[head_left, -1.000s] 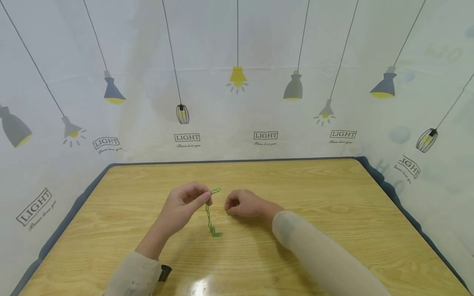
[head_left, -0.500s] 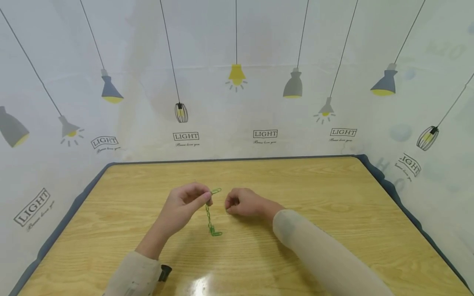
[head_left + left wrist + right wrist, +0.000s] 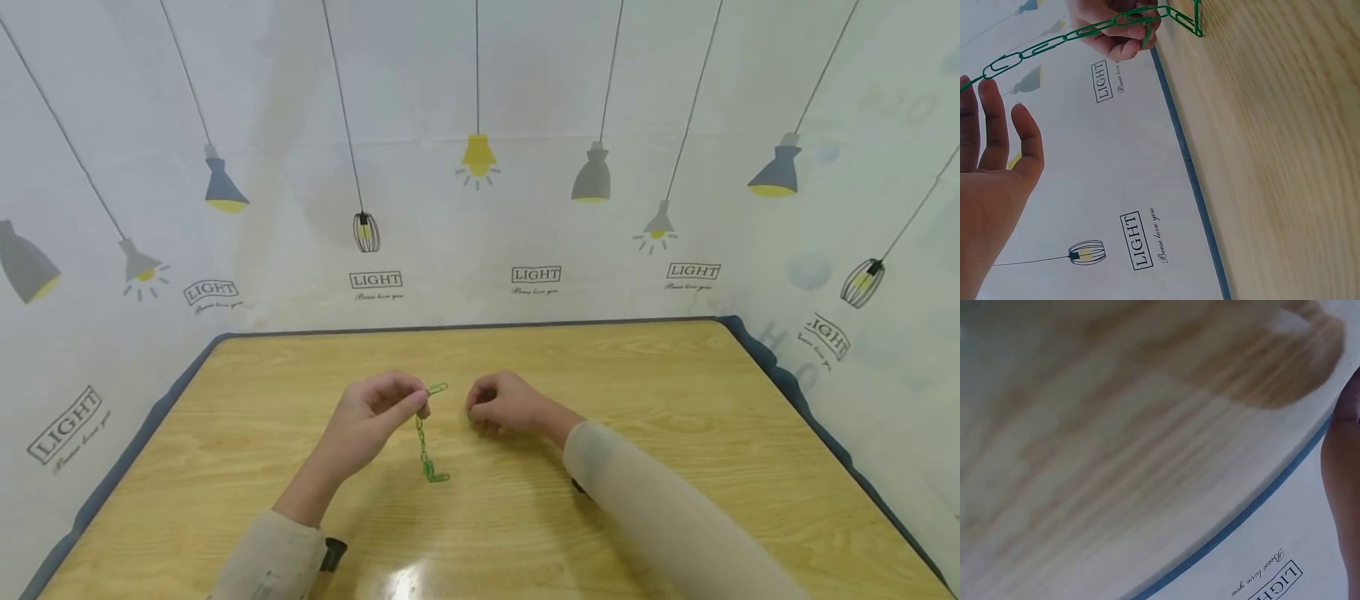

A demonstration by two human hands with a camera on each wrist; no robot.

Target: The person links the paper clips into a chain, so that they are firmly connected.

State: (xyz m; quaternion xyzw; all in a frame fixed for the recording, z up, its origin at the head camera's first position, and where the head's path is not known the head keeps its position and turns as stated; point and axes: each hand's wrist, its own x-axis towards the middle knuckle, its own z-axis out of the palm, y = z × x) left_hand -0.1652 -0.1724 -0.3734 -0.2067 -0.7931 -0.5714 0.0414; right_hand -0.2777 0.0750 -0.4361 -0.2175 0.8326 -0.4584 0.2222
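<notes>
A chain of linked green paper clips [image 3: 423, 442] hangs from my left hand [image 3: 371, 417], which pinches it near its top between thumb and fingers. One clip sticks out past the fingertips, and the lower end is bunched up. In the left wrist view the chain [image 3: 1094, 28] runs from the fingertips across the picture. My right hand [image 3: 513, 402], a short way to the right and just over the table, pinches a single green paper clip [image 3: 1147, 34], mostly hidden by its fingers. Only an edge of that hand [image 3: 1342, 475] enters the right wrist view.
The wood-grain table [image 3: 262, 400] lies beneath both hands, with a dark blue edging [image 3: 510, 323] along its back and sides. A white wall covering [image 3: 450, 250] printed with lamps rises behind it. A black strap piece [image 3: 333, 553] shows at the left sleeve.
My right hand has shifted slightly right and away from the left hand, its fingers turning a little. The left hand and the hanging chain stay nearly in place.
</notes>
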